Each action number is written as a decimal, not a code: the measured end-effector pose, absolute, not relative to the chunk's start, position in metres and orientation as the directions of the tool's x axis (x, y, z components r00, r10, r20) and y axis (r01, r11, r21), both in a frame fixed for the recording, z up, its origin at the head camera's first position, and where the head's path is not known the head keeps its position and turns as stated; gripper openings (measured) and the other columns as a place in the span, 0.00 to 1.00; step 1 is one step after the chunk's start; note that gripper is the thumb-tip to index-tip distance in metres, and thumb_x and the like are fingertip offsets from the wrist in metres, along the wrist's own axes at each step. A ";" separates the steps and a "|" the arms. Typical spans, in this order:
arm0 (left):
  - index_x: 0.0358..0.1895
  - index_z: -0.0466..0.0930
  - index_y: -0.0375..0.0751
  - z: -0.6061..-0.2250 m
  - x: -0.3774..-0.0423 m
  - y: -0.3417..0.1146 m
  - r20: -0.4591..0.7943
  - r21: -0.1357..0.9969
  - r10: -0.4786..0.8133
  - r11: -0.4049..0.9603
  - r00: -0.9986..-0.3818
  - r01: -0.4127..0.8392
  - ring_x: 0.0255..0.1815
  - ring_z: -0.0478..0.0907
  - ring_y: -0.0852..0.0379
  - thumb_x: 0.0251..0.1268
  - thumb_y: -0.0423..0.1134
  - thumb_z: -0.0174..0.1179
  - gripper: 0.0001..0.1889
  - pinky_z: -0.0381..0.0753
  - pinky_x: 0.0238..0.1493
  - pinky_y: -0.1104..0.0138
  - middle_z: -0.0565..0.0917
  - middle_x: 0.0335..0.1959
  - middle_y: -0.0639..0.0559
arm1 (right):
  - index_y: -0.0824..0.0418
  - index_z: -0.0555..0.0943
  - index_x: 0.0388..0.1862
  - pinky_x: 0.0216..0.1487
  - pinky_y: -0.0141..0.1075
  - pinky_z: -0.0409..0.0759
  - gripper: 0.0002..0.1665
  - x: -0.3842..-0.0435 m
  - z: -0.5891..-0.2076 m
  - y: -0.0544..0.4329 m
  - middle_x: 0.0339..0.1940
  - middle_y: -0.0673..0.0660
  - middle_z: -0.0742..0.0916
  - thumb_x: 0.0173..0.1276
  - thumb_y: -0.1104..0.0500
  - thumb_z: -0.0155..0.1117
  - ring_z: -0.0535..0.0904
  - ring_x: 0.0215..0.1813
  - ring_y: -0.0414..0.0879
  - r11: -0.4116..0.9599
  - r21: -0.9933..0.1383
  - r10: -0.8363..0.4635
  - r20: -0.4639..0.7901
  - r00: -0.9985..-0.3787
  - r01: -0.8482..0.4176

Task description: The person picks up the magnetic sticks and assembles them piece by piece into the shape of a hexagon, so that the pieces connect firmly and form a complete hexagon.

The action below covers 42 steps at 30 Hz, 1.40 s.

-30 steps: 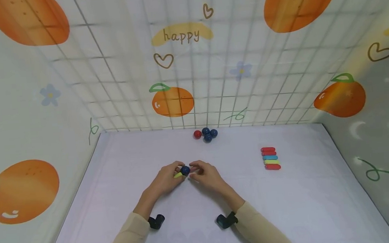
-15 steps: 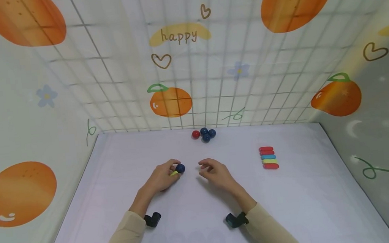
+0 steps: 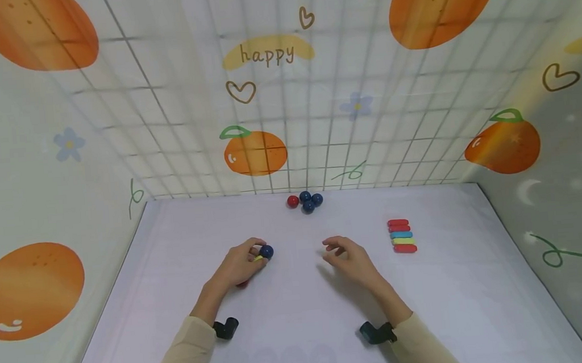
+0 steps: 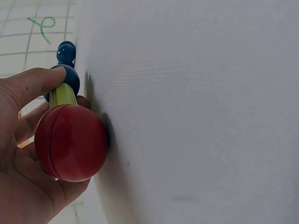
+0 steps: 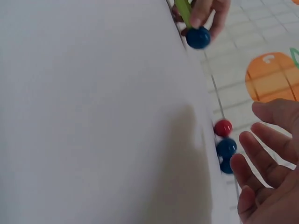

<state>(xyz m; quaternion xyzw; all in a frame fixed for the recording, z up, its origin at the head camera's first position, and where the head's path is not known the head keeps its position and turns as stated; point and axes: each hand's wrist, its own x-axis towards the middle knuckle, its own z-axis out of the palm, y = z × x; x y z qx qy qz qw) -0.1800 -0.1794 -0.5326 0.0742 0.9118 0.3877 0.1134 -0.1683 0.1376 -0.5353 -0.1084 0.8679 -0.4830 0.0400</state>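
My left hand (image 3: 237, 264) grips a yellow-green rod (image 4: 63, 95) low over the white table. On the rod's far end sits a dark blue ball (image 3: 266, 252), the thumb pressing at it in the left wrist view. A larger-looking red ball (image 4: 72, 142) caps the near end, below the palm; from the head view mostly the hand hides it. Right of it, my right hand (image 3: 351, 261) hovers above the table with loosely bent fingers and nothing in them, as the right wrist view also shows.
At the back of the table (image 3: 302, 329) a red ball (image 3: 292, 201) stands beside a cluster of several blue balls (image 3: 308, 206). To the right, several short rods in red, blue and yellow (image 3: 402, 235) lie side by side. Printed cloth walls enclose the back and sides.
My right hand has drawn away to the right from the blue ball. The left hand has shifted slightly left with the rod and its balls, and the red ball now peeks out beneath it.
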 end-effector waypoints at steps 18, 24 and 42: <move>0.62 0.77 0.49 -0.531 -0.182 -0.183 -0.157 0.734 0.206 0.678 -0.966 0.025 0.50 0.81 0.49 0.66 0.42 0.67 0.22 0.78 0.53 0.49 0.84 0.50 0.47 | 0.58 0.81 0.59 0.41 0.38 0.80 0.21 -0.146 -0.531 0.223 0.49 0.58 0.86 0.68 0.60 0.70 0.80 0.49 0.54 0.617 -0.782 -0.081 0.051 -0.995 -0.090; 0.62 0.77 0.49 -0.528 -0.181 -0.183 -0.169 0.735 0.199 0.678 -0.965 0.011 0.50 0.81 0.50 0.66 0.42 0.67 0.22 0.78 0.53 0.49 0.84 0.50 0.47 | 0.58 0.79 0.62 0.44 0.43 0.79 0.21 -0.139 -0.528 0.249 0.51 0.60 0.85 0.71 0.58 0.67 0.79 0.51 0.56 0.658 -0.753 -0.020 0.016 -1.000 -0.025; 0.62 0.77 0.50 -0.530 -0.182 -0.183 -0.179 0.745 0.203 0.667 -0.963 0.003 0.52 0.81 0.48 0.66 0.42 0.67 0.22 0.77 0.55 0.47 0.83 0.51 0.46 | 0.60 0.77 0.63 0.48 0.47 0.79 0.24 -0.138 -0.530 0.292 0.55 0.64 0.81 0.74 0.51 0.64 0.76 0.54 0.58 0.690 -0.720 0.095 -0.015 -0.995 0.077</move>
